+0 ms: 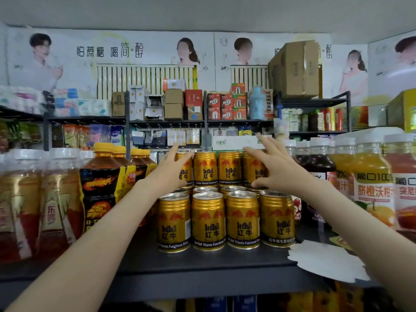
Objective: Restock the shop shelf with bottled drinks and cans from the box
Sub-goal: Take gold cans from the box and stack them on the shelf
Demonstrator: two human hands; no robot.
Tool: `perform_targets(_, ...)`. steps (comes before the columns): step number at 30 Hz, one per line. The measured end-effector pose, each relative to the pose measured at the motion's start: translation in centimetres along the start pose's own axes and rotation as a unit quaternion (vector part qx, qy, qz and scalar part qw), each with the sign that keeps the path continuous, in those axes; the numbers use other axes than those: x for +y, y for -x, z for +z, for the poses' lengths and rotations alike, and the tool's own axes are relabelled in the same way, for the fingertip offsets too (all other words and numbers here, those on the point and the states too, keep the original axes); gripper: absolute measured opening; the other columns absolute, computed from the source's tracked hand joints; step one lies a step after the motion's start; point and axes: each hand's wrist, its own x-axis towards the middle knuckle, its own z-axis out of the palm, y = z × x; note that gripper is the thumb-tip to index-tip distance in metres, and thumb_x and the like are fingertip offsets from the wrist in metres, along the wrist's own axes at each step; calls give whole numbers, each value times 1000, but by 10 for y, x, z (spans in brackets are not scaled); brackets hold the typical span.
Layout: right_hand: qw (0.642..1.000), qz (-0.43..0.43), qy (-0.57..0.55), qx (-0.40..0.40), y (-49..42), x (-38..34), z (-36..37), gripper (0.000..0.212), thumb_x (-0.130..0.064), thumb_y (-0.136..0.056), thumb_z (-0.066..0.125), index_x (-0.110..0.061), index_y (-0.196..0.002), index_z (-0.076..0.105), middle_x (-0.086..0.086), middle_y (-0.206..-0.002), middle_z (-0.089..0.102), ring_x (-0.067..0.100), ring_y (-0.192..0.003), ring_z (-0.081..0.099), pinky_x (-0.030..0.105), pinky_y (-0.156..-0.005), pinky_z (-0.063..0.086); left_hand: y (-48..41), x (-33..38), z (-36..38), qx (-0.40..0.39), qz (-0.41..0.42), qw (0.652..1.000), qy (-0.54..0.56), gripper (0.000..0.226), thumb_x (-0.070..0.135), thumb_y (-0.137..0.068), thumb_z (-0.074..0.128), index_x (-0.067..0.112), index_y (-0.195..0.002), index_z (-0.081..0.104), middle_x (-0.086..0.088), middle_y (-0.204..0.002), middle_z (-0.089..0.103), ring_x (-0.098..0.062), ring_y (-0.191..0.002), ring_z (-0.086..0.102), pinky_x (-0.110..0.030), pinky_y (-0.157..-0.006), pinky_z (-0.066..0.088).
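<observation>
left hand [171,171]: fingers spread, palm against the left end of the upper row of cans [217,168]; touching the leftmost can, not wrapped around it
right hand [273,168]: fingers spread, thumb low, pressed on the right end of the same row; covers most of the rightmost can, no closed grasp
upper row: four gold cans side by side, upright, stacked on the tops of cans behind the front row
front row [225,221]: four gold cans upright on the dark shelf [202,262], just ahead of and below the upper row, untouched
left of cans: dark-labelled bottles with yellow caps [105,190], then tea bottles with white caps [42,199] further left
right of cans: dark juice bottle [315,165] behind the right forearm, then orange juice bottles [369,183]
shelf front right: white torn paper patch [326,260] on the shelf edge
box: not in view
background: racks with small cartons and tissue packs, big cardboard box [295,68] up top, posters on the wall
</observation>
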Motion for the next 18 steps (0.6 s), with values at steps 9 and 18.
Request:
perform_targets(9,1000,-2,15,-6,4,-4,1,101,-33,-77,76,-23,-151,7,3,-157,5,21,-146,-2,42,-115,19,1,9,-7,18,19,992,-122,97,29,-85,70,14,-153,2,-10,-157,13,-30,-145,9,-45,-115,23)
perform_targets(18,989,3,-69,134,22,-37,-13,67,-30,-92,59,-22,-148,23,4,-153,23,22,-141,15,39,-113,22,24,36,-27,71,25,996,-53,61,33,-95,54,20,-149,27,-12,-156,18,-31,-143,19,-46,-108,35)
